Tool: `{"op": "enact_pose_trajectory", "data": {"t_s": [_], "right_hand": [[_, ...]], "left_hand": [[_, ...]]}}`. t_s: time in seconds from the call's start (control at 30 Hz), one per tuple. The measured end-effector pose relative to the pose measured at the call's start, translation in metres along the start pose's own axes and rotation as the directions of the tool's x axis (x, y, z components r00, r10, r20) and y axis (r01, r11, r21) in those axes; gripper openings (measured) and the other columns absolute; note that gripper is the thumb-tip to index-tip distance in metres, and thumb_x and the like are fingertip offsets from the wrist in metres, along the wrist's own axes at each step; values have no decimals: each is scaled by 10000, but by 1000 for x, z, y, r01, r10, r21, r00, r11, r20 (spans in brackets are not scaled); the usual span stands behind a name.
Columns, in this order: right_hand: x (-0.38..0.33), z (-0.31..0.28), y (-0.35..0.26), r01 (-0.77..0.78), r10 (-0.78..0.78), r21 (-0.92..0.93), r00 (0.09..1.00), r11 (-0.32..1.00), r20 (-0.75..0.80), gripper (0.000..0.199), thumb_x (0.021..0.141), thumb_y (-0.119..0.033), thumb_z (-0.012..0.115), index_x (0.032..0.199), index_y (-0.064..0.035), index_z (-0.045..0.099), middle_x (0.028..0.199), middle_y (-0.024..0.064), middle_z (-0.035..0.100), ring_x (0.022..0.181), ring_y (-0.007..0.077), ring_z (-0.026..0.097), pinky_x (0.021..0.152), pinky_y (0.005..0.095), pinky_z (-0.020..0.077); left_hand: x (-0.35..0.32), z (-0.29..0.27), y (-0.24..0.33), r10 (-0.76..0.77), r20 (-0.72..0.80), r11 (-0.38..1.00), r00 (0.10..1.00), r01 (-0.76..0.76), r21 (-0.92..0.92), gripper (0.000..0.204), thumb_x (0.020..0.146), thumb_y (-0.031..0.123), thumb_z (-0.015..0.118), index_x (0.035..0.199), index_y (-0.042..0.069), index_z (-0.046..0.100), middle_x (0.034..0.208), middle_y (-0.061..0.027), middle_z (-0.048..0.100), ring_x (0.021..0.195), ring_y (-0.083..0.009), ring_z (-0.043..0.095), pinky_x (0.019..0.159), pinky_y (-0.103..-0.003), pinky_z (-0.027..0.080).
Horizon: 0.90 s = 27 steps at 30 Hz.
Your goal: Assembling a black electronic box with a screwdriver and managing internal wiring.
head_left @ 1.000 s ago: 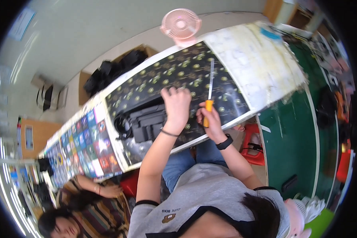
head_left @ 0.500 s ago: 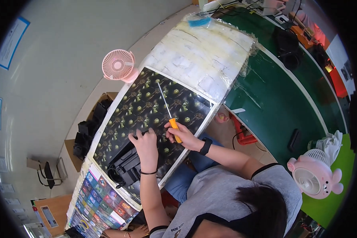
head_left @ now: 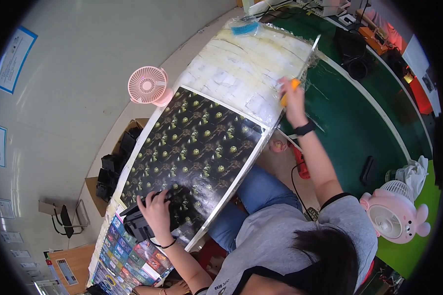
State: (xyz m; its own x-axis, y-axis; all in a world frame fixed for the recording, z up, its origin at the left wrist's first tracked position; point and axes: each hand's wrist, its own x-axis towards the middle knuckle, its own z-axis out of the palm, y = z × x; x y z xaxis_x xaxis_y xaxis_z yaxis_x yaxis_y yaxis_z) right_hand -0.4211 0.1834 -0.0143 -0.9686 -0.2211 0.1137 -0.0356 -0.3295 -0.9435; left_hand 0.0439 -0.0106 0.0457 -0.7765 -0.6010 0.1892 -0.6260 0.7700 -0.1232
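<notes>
Screwdriver (head_left: 294,83) in outstretched R hand (head_left: 295,104), L hand (head_left: 156,214) curled over blk device (head_left: 137,227).

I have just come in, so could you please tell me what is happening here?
The person's left hand is on a black plastic unit where the dark patterned mat meets the colourful one; whether the unit is lifted is unclear. The right hand grips an orange-handled screwdriver near the edge of the white tabletop section.
</notes>
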Motion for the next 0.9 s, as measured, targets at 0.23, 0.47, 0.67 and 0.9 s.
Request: {"op": "enact_pose_trajectory", "data": {"t_s": [0.23,0.47,0.67,0.9], "right_hand": [[154,-193,34,138,-545,-907,831,399,-114,454,943,-505,556,846,-124,783,984,175,714,1213,355,503,1093,427,341],[194,-271,28,-75,-288,-948,943,310,-168,379,929,-454,517,984,-183,778,1143,120,689,1247,353,469,1098,401,336],[217,-268,41,-116,-511,-971,833,211,-210,445,871,-457,585,1027,-72,745,1126,180,685,1259,345,469,1105,405,352],[207,-277,32,-69,-365,-963,916,260,-164,443,837,-428,693,995,-16,727,1127,221,638,1131,370,557,962,436,456]], "left_hand": [[-4,7,13,-89,-211,979,973,124,159,293,832,178,722,1121,168,675,1126,-6,656,1254,-270,508,1145,-573,261],[-4,67,106,-120,-65,868,991,73,-491,364,879,87,609,1242,110,612,1279,-120,570,1285,-359,467,1113,-552,295],[-4,80,142,-255,-146,893,956,174,-416,439,891,44,548,1325,107,548,1393,-155,482,1335,-410,395,1122,-547,272],[-6,79,142,-256,-155,865,954,154,-477,400,902,58,548,1299,101,572,1390,-157,493,1336,-394,401,1119,-532,276]]}}
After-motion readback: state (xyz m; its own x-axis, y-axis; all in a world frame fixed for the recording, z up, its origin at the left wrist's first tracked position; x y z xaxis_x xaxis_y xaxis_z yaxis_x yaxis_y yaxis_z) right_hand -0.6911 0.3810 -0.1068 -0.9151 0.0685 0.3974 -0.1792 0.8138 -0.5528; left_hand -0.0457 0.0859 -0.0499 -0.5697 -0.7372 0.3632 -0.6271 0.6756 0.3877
